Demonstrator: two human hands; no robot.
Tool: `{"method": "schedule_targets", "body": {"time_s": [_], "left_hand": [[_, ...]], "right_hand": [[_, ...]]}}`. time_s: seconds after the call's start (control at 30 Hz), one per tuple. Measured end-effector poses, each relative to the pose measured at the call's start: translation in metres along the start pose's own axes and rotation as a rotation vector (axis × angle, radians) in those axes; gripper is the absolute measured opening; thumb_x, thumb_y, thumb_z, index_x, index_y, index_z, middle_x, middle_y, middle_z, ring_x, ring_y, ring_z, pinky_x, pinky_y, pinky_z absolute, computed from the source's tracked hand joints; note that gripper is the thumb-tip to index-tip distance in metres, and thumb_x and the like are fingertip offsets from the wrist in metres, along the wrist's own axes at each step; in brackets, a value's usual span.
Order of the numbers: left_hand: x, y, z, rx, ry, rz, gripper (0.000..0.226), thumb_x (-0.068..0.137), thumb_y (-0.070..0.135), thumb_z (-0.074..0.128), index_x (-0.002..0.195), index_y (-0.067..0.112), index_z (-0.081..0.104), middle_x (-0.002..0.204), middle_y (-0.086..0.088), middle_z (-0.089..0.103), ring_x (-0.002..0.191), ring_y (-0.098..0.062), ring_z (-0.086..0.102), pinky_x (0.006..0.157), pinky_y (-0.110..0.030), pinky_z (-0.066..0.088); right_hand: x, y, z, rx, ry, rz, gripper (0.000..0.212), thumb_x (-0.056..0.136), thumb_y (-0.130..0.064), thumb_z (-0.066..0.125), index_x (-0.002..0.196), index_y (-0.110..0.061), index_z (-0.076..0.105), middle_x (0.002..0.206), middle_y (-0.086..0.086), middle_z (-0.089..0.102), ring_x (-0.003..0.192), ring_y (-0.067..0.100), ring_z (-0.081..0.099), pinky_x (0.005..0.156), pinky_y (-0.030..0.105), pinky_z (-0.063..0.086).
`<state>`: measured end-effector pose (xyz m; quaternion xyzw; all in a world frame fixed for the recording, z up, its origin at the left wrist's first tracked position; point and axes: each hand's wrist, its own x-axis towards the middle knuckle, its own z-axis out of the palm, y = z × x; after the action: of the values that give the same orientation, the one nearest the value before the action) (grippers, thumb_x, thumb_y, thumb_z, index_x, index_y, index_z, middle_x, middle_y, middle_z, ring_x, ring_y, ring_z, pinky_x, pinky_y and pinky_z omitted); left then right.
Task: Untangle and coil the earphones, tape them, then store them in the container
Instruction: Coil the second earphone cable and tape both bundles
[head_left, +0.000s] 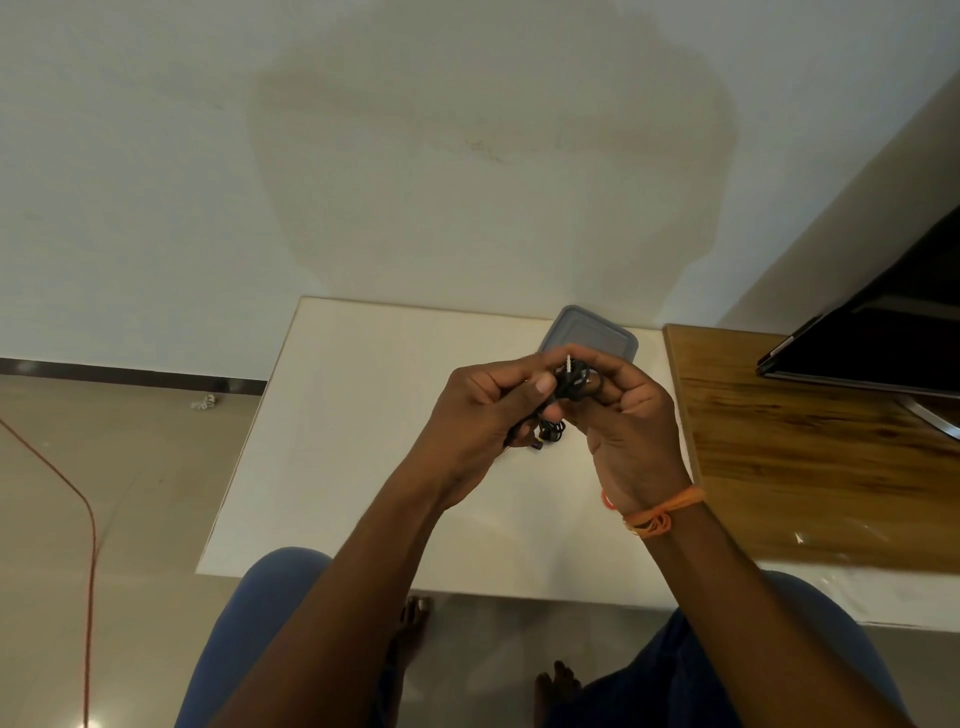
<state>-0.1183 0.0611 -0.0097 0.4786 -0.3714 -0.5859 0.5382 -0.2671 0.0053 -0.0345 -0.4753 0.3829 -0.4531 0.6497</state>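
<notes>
Black earphones (570, 385) are bunched between both my hands above the white table (332, 441). My left hand (488, 410) pinches the cable from the left, thumb on top. My right hand (631, 415) grips the bundle from the right. The silver jack plug sticks up out of the bundle, and a small tangle of cable hangs below my fingers. A grey container with its lid on (592, 332) stands at the far edge of the table, just behind my hands and partly hidden by them. No tape shows in view.
A wooden table (810, 457) adjoins the white one on the right, with a dark screen (883, 332) on it. An orange cord (88, 519) runs across the floor at the left. My knees and bare feet are below the table's near edge.
</notes>
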Motion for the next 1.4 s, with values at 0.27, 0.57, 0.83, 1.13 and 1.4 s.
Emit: {"method": "schedule_targets", "body": {"time_s": [0.27, 0.57, 0.83, 1.13, 1.4], "left_hand": [[0.000, 0.002, 0.004, -0.180, -0.111, -0.172, 0.080, 0.088, 0.019, 0.065, 0.153, 0.026, 0.020, 0.068, -0.002, 0.059, 0.052, -0.010, 0.040, 0.053, -0.023, 0.039], [-0.002, 0.000, 0.006, -0.282, -0.155, -0.260, 0.043, 0.083, 0.008, 0.069, 0.123, 0.017, 0.054, 0.075, -0.009, 0.064, 0.047, -0.009, 0.042, 0.049, -0.020, 0.038], [0.005, -0.013, 0.008, 0.089, 0.173, -0.190, 0.049, 0.087, 0.012, 0.073, 0.131, 0.013, 0.053, 0.088, -0.009, 0.073, 0.051, -0.004, 0.060, 0.052, -0.017, 0.046], [0.005, -0.017, 0.001, 0.352, 0.189, -0.093, 0.039, 0.083, 0.010, 0.075, 0.117, 0.022, 0.058, 0.080, -0.002, 0.077, 0.080, -0.029, 0.072, 0.064, -0.034, 0.056], [0.008, -0.020, 0.002, -0.068, 0.304, -0.182, 0.036, 0.082, 0.008, 0.076, 0.116, 0.014, 0.064, 0.095, -0.007, 0.076, 0.047, -0.001, 0.053, 0.057, -0.021, 0.042]], "right_hand": [[0.007, 0.001, -0.010, 0.299, -0.261, 0.162, 0.063, 0.057, -0.009, 0.086, 0.117, -0.019, 0.069, 0.093, 0.009, 0.073, 0.091, 0.024, 0.069, 0.085, 0.034, 0.056], [0.020, 0.003, -0.021, 0.233, -0.446, 0.297, 0.079, 0.067, -0.020, 0.086, 0.138, -0.021, 0.053, 0.127, 0.014, 0.062, 0.124, 0.033, 0.055, 0.097, 0.046, 0.051], [0.019, 0.001, -0.021, 0.059, -0.256, 0.360, 0.035, 0.099, -0.007, 0.043, 0.128, -0.016, 0.059, 0.096, 0.007, 0.071, 0.096, 0.026, 0.065, 0.098, 0.060, 0.045], [0.016, -0.006, -0.021, -0.074, -0.362, 0.356, 0.045, 0.089, -0.032, 0.062, 0.130, -0.013, 0.059, 0.087, 0.008, 0.060, 0.087, 0.024, 0.063, 0.091, 0.052, 0.051], [0.011, 0.005, -0.011, -0.010, -0.142, 0.199, 0.037, 0.078, -0.007, 0.069, 0.115, -0.008, 0.066, 0.085, 0.008, 0.064, 0.092, 0.026, 0.066, 0.092, 0.042, 0.055]]}}
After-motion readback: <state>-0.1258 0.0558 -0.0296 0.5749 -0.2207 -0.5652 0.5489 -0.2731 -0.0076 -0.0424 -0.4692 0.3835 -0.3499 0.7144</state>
